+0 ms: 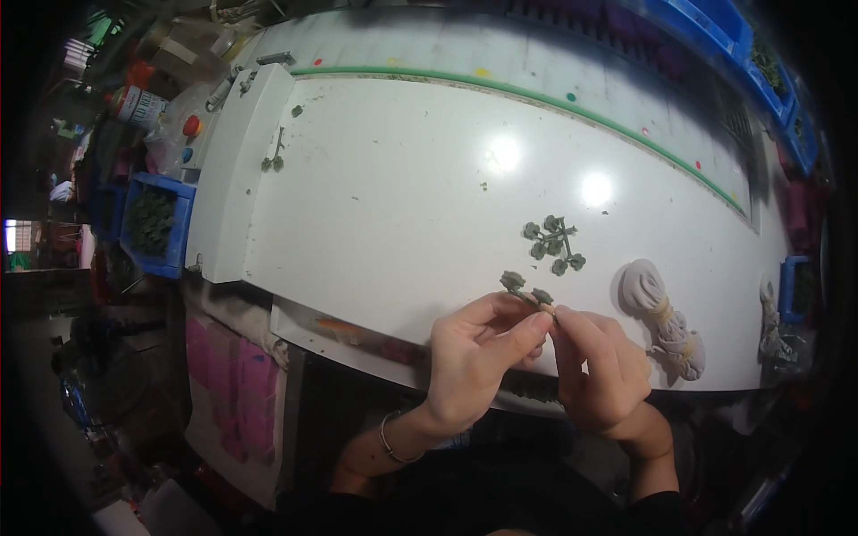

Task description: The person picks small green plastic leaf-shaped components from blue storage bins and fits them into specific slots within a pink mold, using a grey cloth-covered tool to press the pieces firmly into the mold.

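Note:
A small green sprig with two lobed, leaf-like heads is held over the near edge of the white tabletop. My left hand pinches it between thumb and fingers, its heads pointing away from me. Fingertips of my right hand are closed at the near end of the same sprig, touching the left thumb; what exactly they grip is too small to make out. Just beyond the hands lies a loose cluster of similar green sprigs.
Right of my hands lies a bundle of pale grey cloth tied with a band. Another sprig rests at the table's far left. Blue bins holding green pieces stand at the left and far right. A green strip borders the back.

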A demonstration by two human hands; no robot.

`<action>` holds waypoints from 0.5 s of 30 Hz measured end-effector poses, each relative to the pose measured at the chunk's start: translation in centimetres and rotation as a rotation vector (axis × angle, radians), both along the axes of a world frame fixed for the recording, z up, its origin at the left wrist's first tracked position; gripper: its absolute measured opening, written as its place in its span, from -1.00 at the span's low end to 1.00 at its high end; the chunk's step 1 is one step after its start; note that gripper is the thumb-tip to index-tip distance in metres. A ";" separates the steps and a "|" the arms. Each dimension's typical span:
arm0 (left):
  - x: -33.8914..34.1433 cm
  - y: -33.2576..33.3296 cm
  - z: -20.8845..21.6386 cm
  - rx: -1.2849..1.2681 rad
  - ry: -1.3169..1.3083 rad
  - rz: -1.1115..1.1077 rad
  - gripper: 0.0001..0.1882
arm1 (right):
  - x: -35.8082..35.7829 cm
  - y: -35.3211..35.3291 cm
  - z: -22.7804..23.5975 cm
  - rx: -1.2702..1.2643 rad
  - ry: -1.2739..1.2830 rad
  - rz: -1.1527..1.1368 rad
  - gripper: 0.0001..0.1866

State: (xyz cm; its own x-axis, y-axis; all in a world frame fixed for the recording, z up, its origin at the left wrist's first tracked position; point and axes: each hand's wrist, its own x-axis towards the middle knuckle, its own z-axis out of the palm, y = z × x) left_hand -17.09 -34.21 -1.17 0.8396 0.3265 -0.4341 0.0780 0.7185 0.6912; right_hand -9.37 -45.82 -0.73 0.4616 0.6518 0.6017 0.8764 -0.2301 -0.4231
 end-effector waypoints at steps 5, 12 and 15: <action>-0.1 0.2 -0.9 -0.042 -0.059 -0.044 -0.81 | -0.1 -0.2 0.3 -0.095 0.029 0.004 -0.64; -0.9 -0.1 -0.7 0.104 -0.140 -0.036 -0.84 | 0.4 -0.9 1.4 0.012 0.685 0.097 -0.89; -1.1 0.3 -1.0 0.208 -0.238 -0.085 -0.85 | 1.6 -1.5 2.3 0.064 1.786 0.256 -0.83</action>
State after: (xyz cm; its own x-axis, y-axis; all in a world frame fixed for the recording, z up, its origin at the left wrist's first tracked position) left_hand -18.16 -33.88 -2.13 0.9375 0.3122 -0.1540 -0.0496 0.5577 0.8285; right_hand -7.81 -47.31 1.55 0.4144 0.8013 -0.4315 -0.5906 -0.1239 -0.7974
